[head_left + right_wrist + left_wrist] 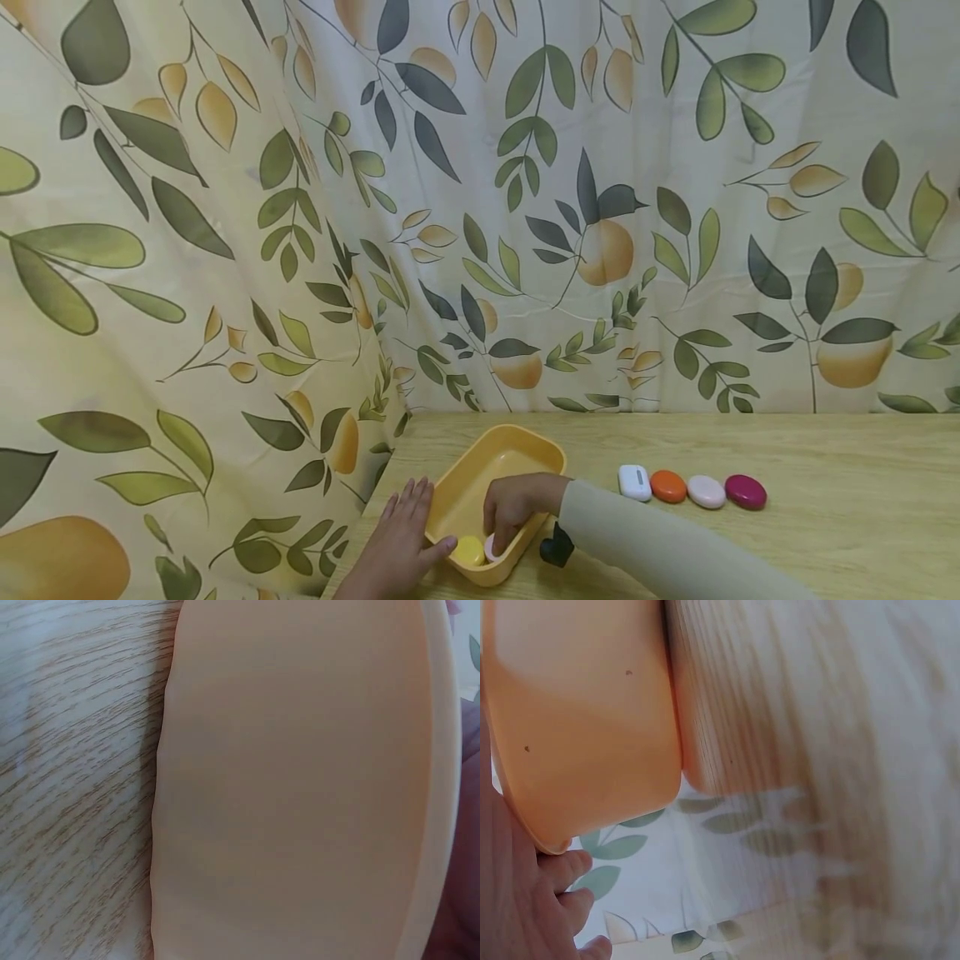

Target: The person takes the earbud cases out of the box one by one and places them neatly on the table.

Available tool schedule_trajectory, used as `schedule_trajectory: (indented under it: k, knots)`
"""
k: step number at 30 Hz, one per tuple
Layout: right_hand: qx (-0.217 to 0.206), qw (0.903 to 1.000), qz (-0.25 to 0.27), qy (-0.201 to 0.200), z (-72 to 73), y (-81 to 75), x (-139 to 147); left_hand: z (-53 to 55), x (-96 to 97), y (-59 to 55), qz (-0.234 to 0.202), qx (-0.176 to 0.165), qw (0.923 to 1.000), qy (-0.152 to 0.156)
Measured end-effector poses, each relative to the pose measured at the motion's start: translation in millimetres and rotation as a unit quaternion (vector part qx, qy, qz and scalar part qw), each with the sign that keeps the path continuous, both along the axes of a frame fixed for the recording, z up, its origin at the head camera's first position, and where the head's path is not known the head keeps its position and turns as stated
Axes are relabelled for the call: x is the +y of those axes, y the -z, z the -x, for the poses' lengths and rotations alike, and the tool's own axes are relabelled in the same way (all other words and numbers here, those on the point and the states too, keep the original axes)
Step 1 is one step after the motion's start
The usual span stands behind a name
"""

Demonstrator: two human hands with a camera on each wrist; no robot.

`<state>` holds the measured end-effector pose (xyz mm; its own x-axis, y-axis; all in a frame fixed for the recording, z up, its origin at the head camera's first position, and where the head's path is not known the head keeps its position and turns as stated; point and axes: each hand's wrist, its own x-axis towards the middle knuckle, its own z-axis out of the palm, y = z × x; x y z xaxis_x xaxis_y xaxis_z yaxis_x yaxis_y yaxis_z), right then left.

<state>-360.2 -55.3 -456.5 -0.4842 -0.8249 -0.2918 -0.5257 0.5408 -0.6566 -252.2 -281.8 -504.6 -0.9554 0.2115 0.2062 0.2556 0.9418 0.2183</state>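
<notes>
A yellow-orange plastic tub (457, 500) sits on the wooden table, with its side wall filling much of both wrist views. My left hand (401, 533) rests on the tub's left rim, fingers extended and the thumb over the near corner. Inside the tub's near end lies a glossy yellow rounded piece (470, 551). Beside it is a pale pink rounded piece (491, 547), partly covered by my right hand (519, 504). That hand reaches down into the tub, its curled fingers gripping the pale pink piece. The fingertips are mostly hidden by the tub and the hand itself.
Right of the tub, a white rounded box (635, 482), an orange oval piece (668, 487), a light pink oval piece (707, 492) and a magenta oval piece (746, 492) stand in a row. A black object (557, 547) is at my right wrist. Leaf-patterned curtains (480, 208) border the table (847, 517).
</notes>
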Motion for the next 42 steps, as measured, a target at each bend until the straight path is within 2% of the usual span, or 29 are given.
schedule_trajectory:
  k: [14, 21, 26, 33, 42]
  knots:
    - [0.016, 0.9981, 0.011, -0.059, 4.4, 7.1, 1.2, 0.3, -0.7, 0.1, -0.006, -0.009, 0.9999, 0.002]
    - [-0.011, 0.9978, 0.016, -0.063, 5.7, 9.4, 1.4, 0.3, -1.2, 3.4, -0.002, -0.006, 1.0, 0.005]
    - [-0.021, 0.9981, 0.027, -0.051, 6.5, 5.5, 3.2, 0.5, -1.6, 2.5, 0.002, -0.002, 1.0, 0.006]
    - [-0.055, 0.9969, 0.055, -0.008, 6.9, 3.2, 4.0, -0.3, -0.6, 0.7, 0.004, 0.003, 1.0, 0.008]
    - [-0.1, 0.9875, 0.114, 0.044, 14.3, 6.2, 3.0, -0.8, 0.5, -0.5, 0.012, 0.002, 0.9999, 0.003]
